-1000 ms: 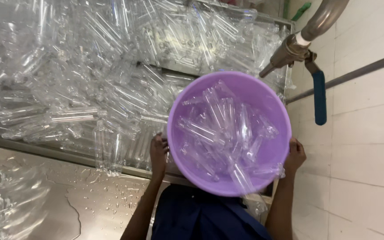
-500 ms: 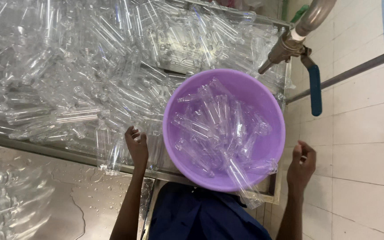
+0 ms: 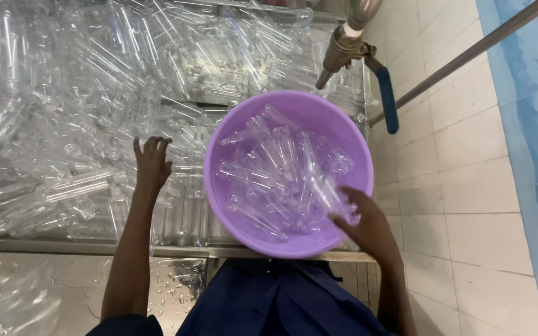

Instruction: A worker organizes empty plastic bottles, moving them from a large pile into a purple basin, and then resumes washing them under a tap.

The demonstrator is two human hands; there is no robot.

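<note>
Reaching into purple basin (image 3: 294, 112), right hand (image 3: 365, 227): fingers grasping clear plastic tubes (image 3: 269, 180). Left hand (image 3: 152, 163): fingers spread, released, over tube pile (image 3: 63, 93)

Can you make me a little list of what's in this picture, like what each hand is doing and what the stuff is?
Place: metal trough beside a tiled wall
Big pile: clear plastic tubes heaped in the trough
Bowl: purple basin, round, with more clear tubes inside
Left hand: open, fingers spread over the pile
Right hand: reaching into the basin, touching the tubes there
Above basin: brass tap with a blue handle
</note>
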